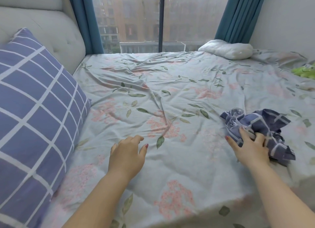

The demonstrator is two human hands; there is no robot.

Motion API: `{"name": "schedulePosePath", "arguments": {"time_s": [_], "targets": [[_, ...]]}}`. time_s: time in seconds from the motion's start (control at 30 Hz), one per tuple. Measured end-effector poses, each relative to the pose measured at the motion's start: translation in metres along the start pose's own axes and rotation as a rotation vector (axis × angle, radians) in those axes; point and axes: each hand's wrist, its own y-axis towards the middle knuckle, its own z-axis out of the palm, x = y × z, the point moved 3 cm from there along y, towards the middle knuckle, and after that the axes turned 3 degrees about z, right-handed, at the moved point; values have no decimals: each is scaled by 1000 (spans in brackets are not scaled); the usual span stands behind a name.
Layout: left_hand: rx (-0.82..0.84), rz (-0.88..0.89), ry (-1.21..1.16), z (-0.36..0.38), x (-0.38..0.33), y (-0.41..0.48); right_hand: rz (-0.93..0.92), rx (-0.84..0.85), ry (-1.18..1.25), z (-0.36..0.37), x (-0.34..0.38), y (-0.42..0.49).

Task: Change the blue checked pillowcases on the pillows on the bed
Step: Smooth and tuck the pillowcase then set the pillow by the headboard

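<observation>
Your right hand (250, 149) rests at the right side of the bed, its outer fingers curled into a crumpled blue checked pillowcase (259, 123) lying in a heap on the floral sheet (170, 94), thumb spread to the side. Your left hand (127, 153) hovers just above the sheet near the middle, fingers loosely bent and holding nothing. Against the padded headboard (56, 33) at left, one pillow in a blue checked cover (34, 111) stands propped upright and untouched. At the far corner by the window (136, 14) and the teal curtain (238, 14) lies a bare white pillow (226, 49), well apart from both hands, with a green soft toy (303, 71) at the right edge of the view. Judging from this, the job looks roughly a quarter done: one cover appears to be off, the second is yet to be stripped, and both pillows would then need fresh covers. No replacement pillowcases show anywhere in view.
</observation>
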Motion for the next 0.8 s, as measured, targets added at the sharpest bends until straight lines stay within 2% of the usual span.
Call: {"name": "schedulePosePath", "arguments": {"time_s": [0.17, 0.27, 0.4, 0.53, 0.7, 0.8], "targets": [[16, -5, -36, -3, -1, -2, -42, -169, 182, 1, 0, 6], [28, -16, -92, -5, 1, -4, -76, -182, 314, -3, 3, 3], [42, -50, -190, -6, 5, -5, -241, -197, 389, -11, 30, -16], [71, -80, -329, -9, 9, -8, -456, -87, 456, -13, 86, -54], [-7, -98, -471, -26, 17, -14, -682, 182, 558, 5, 150, -120], [-88, -148, -616, -38, 24, -16, -731, 381, 604, 7, 172, -157]]}}
